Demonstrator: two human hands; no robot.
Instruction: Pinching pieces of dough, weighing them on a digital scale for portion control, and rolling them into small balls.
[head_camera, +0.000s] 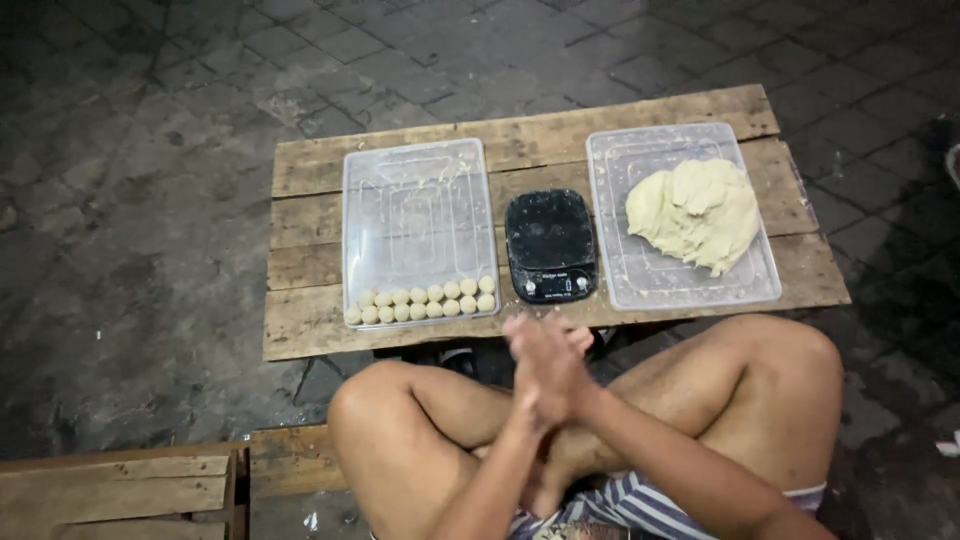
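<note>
Both hands pressed palm to palm in front of the knees, left hand (533, 352) and right hand (562, 368) overlapping and blurred. Looks like a rolling motion, but I cannot tell whether a dough piece sits between the palms; nothing of it shows.

Layout on the counter (310, 330), a low slab of rough planks over paving:
- left tray (415, 170), clear plastic, with two rows of small dough balls (422, 302) packed along its near edge, touching each other
- black scale (550, 245) in the middle, just beside both trays
- right tray (610, 150) holding the dough mass (698, 212), a ragged pale lump toward the far right side

Risks as I judge them:
- hands work off the counter, above the crossed legs. Anything slipping out lands on the lap or the pavement, not in a tray
- balls already touch, so adding more tight against them could make them stick or flatten
- near row sits right at the tray's front wall, closest to the knees — a bumped counter could shift it
- open dough mass is uncovered outdoors, so skinning over or grit seems likely
- scale stands between two floury trays; residue on the platform could throw off readings

Light is dim, so fine detail on the balls is hard to read.
</note>
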